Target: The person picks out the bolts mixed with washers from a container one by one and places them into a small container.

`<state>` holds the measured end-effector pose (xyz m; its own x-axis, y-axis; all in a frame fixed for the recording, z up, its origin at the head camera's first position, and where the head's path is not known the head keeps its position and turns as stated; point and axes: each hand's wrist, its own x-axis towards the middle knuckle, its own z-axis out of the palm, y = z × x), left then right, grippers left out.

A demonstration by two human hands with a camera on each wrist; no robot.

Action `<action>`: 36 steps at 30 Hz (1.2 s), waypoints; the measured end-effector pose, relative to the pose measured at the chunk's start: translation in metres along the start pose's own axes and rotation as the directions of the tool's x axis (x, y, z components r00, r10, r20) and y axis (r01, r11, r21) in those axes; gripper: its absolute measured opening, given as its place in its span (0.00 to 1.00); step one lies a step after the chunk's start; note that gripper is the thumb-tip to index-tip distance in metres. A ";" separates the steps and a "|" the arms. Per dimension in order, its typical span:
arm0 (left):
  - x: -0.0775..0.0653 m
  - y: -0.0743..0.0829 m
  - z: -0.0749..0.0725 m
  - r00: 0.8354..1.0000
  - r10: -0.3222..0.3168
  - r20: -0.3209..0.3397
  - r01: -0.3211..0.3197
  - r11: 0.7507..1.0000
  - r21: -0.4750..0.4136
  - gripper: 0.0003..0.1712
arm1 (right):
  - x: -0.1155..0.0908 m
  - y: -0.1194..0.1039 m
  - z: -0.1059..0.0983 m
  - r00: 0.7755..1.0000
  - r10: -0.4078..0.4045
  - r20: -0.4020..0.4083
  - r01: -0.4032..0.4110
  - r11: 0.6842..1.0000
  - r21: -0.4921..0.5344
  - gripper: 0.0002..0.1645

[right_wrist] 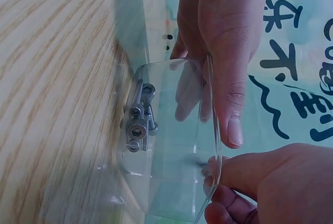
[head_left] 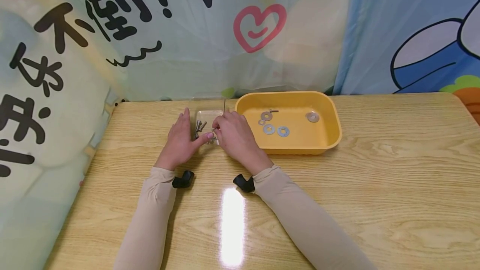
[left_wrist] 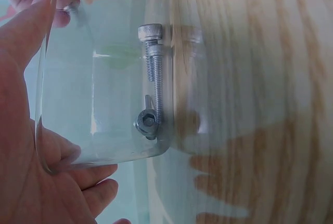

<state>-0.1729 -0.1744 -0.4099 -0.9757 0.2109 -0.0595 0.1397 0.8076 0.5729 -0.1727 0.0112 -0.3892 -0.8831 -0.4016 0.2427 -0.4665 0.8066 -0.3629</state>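
A clear plastic box [head_left: 205,104] stands on the table, left of the yellow tray. Several socket-head screws [left_wrist: 156,78] lie in a group on its bottom, some with their hex heads turned up [right_wrist: 137,130]. My left hand [head_left: 181,141] rests against the box's near left corner, fingers straight along the side and thumb [right_wrist: 234,104] stretched along the near rim. Over the box's near right part, my right hand [head_left: 238,136] pinches a small screw [left_wrist: 72,8] between thumb and fingertips, at the rim; most of this screw is hidden by the fingers.
In the yellow tray [head_left: 292,151], right of the box, lie several flat washers [head_left: 283,131] and a small screw [head_left: 274,111]. A printed cloth [head_left: 300,53] hangs behind the table's back edge. Black wrist mounts [head_left: 243,183] stick out from both sleeves.
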 end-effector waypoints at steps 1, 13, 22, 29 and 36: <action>0.000 0.000 0.000 1.000 0.000 0.001 0.000 1.000 0.002 0.61 | 0.000 0.000 0.000 1.000 0.001 0.000 -0.001 1.000 0.000 0.05; -0.001 0.002 0.001 1.000 -0.002 0.010 0.002 1.000 0.003 0.61 | -0.005 0.003 -0.002 0.999 -0.007 -0.043 0.010 0.997 0.080 0.06; -0.001 0.002 0.001 1.000 -0.007 0.014 0.007 1.000 0.007 0.62 | -0.008 0.006 -0.011 0.999 0.033 -0.028 -0.030 0.992 0.124 0.08; 0.000 0.001 0.001 1.000 -0.014 0.017 0.014 1.000 0.009 0.62 | -0.012 0.011 -0.017 0.997 0.058 -0.041 -0.050 0.984 0.172 0.08; -0.001 0.002 0.000 1.000 -0.014 0.016 0.014 1.000 0.009 0.62 | -0.015 0.014 -0.022 0.995 0.084 -0.047 -0.073 0.976 0.205 0.09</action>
<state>-0.1720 -0.1729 -0.4084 -0.9746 0.2088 -0.0808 0.1278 0.8153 0.5648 -0.1647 0.0380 -0.3783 -0.9160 -0.3114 0.2528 -0.4010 0.7275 -0.5568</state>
